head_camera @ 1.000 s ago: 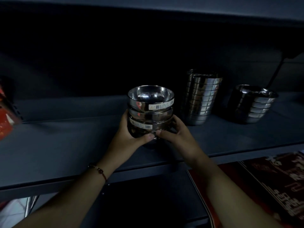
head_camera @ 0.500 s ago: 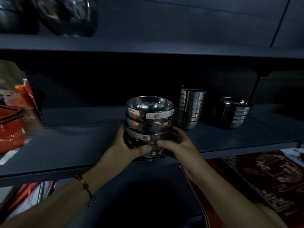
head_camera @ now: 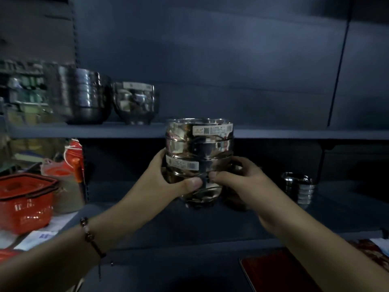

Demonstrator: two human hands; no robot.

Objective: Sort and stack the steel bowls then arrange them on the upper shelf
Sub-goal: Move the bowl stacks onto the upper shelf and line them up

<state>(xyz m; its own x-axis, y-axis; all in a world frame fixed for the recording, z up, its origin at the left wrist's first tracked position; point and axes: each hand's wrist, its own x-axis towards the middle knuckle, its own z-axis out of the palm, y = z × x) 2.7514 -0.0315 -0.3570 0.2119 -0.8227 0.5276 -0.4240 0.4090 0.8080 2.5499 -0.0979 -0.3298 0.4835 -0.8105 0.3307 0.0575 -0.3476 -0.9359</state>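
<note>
- One stack of steel bowls (head_camera: pixel 199 157) held in the air, its rim level with the upper shelf (head_camera: pixel 294 134) edge.
- Left hand (head_camera: pixel 168 182) and right hand (head_camera: pixel 233 178) grip its lower bowls, thumbs in front.
- Two bowl stacks (head_camera: pixel 84 95) stand on that shelf, left.
- Red baskets (head_camera: pixel 25 199) lower left.

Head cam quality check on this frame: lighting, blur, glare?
Head view: dim overall, with the lower shelf bay nearly black; motion blur smears the left edge and the bowls on the upper shelf; the held bowl stack throws bright reflections but its labels stay visible though unreadable; left hand and right hand are fairly sharp; wide-angle bowing at the edges.
</note>
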